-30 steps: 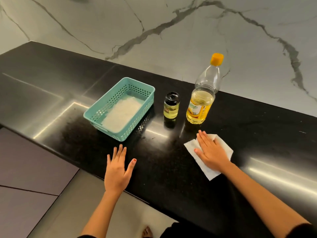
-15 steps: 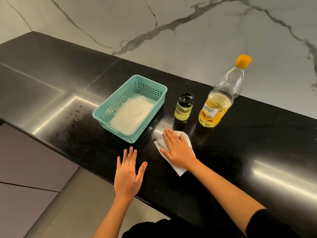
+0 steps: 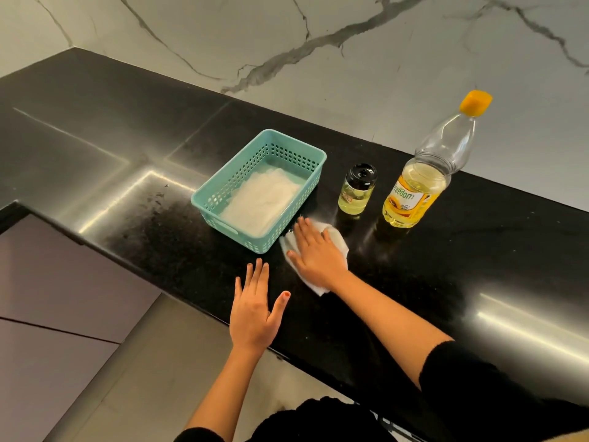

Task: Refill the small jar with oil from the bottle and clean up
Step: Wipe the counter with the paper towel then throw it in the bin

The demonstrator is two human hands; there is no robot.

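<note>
A small glass jar with a black lid stands on the black counter, holding yellow oil. To its right stands the oil bottle with an orange cap, about a third full. My right hand lies flat with straight fingers on a white paper tissue, pressing it to the counter just in front of the jar and beside the basket. My left hand rests flat and open on the counter near its front edge, holding nothing.
A teal plastic basket with white tissues inside stands left of the jar, its near corner close to my right hand. A marble wall runs behind the counter. The counter's front edge drops to a tiled floor at the lower left.
My right hand has slid the tissue leftward along the counter, from in front of the bottle to in front of the jar beside the basket. My left hand stayed flat in place.
</note>
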